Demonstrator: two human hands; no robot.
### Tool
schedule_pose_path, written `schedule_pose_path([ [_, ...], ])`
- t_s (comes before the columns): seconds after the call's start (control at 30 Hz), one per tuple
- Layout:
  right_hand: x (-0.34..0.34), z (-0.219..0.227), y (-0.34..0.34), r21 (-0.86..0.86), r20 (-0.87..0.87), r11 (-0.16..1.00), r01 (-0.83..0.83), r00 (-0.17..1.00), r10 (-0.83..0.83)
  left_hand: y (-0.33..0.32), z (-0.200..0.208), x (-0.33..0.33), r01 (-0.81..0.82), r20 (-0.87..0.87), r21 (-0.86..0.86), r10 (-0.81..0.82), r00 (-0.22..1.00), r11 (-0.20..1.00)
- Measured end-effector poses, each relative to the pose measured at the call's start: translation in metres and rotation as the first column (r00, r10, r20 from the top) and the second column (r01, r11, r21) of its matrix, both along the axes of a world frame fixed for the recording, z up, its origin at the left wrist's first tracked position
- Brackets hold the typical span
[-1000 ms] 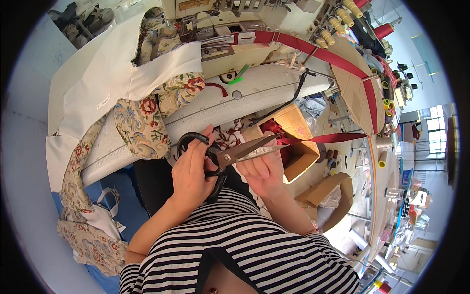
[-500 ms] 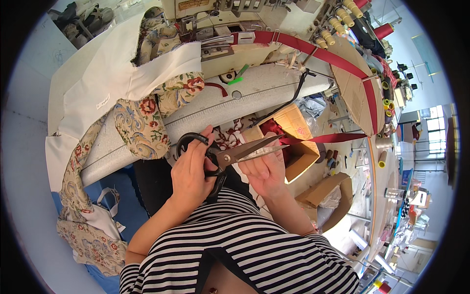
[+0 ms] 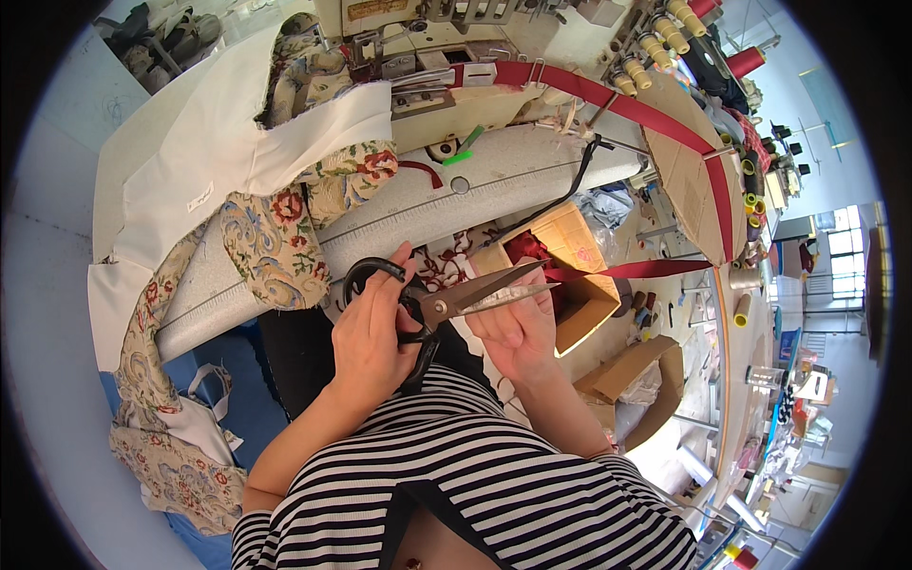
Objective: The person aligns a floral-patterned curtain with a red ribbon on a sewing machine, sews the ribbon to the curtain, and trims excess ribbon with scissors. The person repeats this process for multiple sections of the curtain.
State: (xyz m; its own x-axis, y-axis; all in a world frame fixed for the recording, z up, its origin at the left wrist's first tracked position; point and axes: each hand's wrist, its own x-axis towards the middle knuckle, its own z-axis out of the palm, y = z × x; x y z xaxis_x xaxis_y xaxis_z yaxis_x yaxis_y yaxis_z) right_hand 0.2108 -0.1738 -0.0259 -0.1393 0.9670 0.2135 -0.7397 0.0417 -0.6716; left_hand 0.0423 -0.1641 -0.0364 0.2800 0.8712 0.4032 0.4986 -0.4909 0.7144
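Observation:
Black-handled scissors (image 3: 486, 289) lie across the middle of the view, their dark blades pointing right and a little apart. My left hand (image 3: 373, 328) is closed around the handles. Under and beside the blades is my right hand (image 3: 518, 325), its fingers curled in, with the blades crossing over its upper fingers. Whatever those fingers pinch, if anything, is hidden by the blades and too small to name. Left of my hands, a floral tapestry fabric piece (image 3: 275, 249) with white cloth (image 3: 204, 176) drapes over the sewing machine bed.
A sewing machine (image 3: 418, 100) stands ahead, fed by a dark red strap (image 3: 594, 87) that runs right over a cardboard sheet (image 3: 679, 190). Beyond my right hand sits an open cardboard box (image 3: 591, 318) with red material inside; another box (image 3: 665, 380) is nearer. Thread cones (image 3: 655, 47) stand far right.
My right hand has shifted very slightly and the scissor blades look a touch closer together. The fabric and the machine stay as they were.

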Motion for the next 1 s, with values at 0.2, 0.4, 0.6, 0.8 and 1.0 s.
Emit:
schedule_pose_path([
  [0.2, -0.001, 0.001, -0.001, -0.012, -0.027, 1.0, -0.01, 1.0, 0.01, 0.0, 0.0, 0.001, -0.002, -0.009, 0.015, 0.002, 1.0, 1.0],
  [0.4, -0.001, 0.0, 0.0, -0.018, -0.035, 1.0, -0.015, 0.999, 0.014, 0.001, -0.002, 0.001, -0.006, -0.007, 0.016, 0.006, 1.0, 1.0],
  [0.6, -0.001, 0.001, 0.0, -0.038, -0.017, 0.999, 0.009, 1.0, -0.01, 0.003, -0.003, 0.001, 0.012, -0.008, 0.055, -0.012, 1.0, 0.998],
  [0.8, 0.003, -0.005, 0.0, -0.025, -0.05, 1.0, 0.008, 0.999, -0.009, 0.003, -0.003, 0.001, 0.023, -0.008, 0.039, -0.023, 1.0, 0.999],
  [1.0, 0.003, -0.005, 0.001, -0.03, -0.061, 0.999, 0.027, 0.998, -0.028, 0.004, -0.012, 0.003, -0.003, 0.016, 0.093, 0.002, 1.0, 0.996],
])
